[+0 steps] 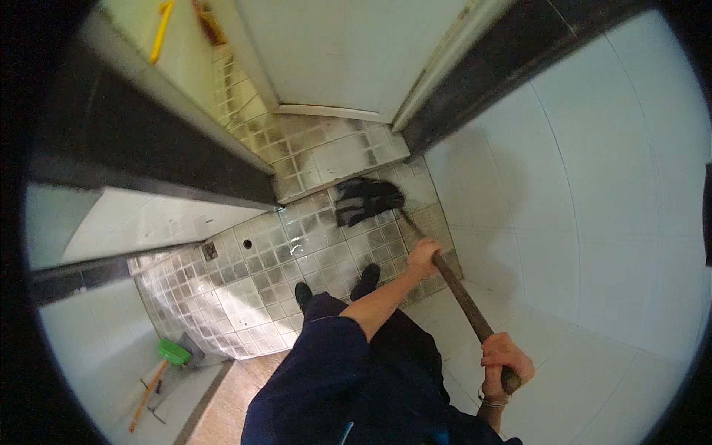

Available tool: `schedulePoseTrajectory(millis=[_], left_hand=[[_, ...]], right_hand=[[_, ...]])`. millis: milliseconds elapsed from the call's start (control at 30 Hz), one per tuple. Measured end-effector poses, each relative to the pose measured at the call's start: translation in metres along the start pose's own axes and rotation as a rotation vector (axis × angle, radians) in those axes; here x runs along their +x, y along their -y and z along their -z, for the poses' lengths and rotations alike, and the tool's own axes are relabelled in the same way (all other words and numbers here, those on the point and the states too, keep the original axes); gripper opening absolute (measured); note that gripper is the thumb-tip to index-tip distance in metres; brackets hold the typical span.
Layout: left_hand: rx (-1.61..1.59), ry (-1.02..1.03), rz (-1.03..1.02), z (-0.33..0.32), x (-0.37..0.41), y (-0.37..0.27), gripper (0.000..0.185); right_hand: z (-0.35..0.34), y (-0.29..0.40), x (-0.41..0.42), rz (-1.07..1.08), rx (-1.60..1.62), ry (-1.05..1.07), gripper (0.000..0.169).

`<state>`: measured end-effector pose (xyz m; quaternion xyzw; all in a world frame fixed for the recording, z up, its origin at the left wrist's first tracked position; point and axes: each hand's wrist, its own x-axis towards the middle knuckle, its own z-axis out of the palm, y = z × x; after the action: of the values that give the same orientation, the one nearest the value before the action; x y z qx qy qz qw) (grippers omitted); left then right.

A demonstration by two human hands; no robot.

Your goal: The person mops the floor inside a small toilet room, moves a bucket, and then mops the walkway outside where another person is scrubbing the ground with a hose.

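Both of my hands hold the long wooden handle of a mop. My left hand is wrapped around its lower part, nearer the mop head. Close to the handle's top end, my right hand grips it, with a bracelet around the wrist. The dark, wet-looking mop head lies spread on the tiled floor, just before a low raised step. Its strands are slightly blurred.
A white door stands beyond the step. White tiled wall rises at right. My shoes are on the tiles. A floor drain and a round hole lie left. A green broom leans at lower left.
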<state>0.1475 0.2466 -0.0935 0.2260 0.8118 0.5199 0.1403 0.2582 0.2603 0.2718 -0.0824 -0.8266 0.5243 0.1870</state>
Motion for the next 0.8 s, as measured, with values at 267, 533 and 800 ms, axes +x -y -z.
schedulePoseTrajectory(millis=[267,533,800], left_hand=[[-0.05,0.493,-0.232,-0.098,0.016,-0.044,0.029],[0.246,0.683,-0.155,-0.038,-0.052,-0.067,0.018],[0.345,0.679,0.07,0.107,-0.171,-0.017,0.029]], right_hand=[[0.039,-0.055,-0.035,-0.12,-0.142,-0.326,0.009],[0.074,-0.043,-0.074,-0.038,0.15,-0.673,0.008],[-0.012,-0.023,-0.115,-0.168,0.416,-0.683,0.007]])
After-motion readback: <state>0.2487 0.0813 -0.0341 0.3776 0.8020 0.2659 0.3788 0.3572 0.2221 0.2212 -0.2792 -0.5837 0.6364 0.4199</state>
